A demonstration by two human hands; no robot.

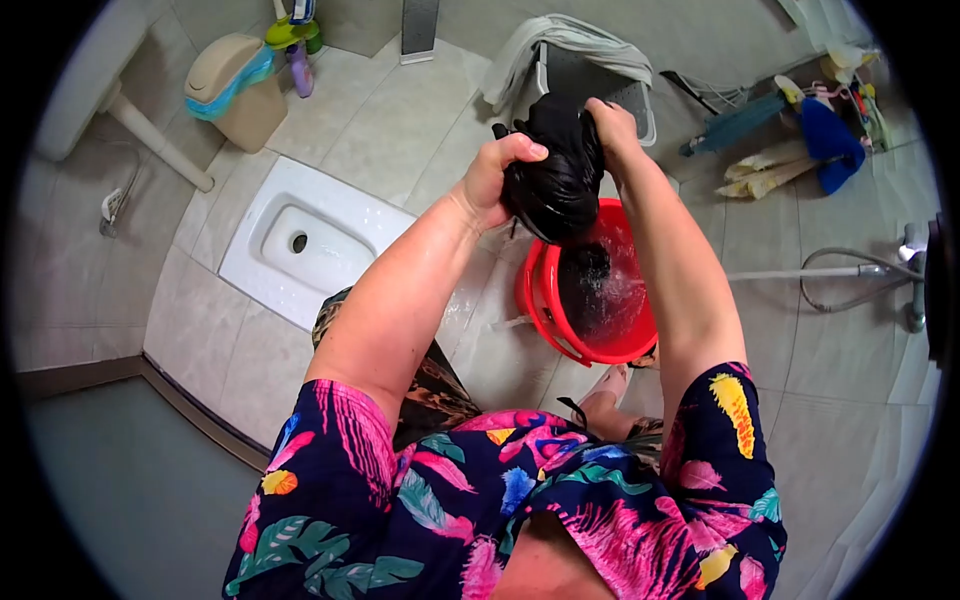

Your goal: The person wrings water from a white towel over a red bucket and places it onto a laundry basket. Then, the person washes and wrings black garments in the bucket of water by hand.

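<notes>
Between my two hands is a bunched wet black cloth point(555, 185), lifted above the far rim of a red bucket point(545, 290). My left hand point(495, 175) grips its left side, with the thumb pressed on top. On the other side my right hand point(612, 130) is closed on the cloth's upper right edge; part of those fingers is hidden. Inside the bucket there is water with splashes, and a dark piece of fabric point(585, 262) lies in it. A stream of water point(780, 274) runs in from a tap point(890, 268) on the right wall.
A white squat toilet point(330, 225) is set in the tiled floor to the left. Behind it stands a beige bin point(245, 110) beside a purple bottle point(299, 70). A grey basket point(600, 85) draped with a pale hose point(560, 30) is at the back. Cloths hang on the right wall.
</notes>
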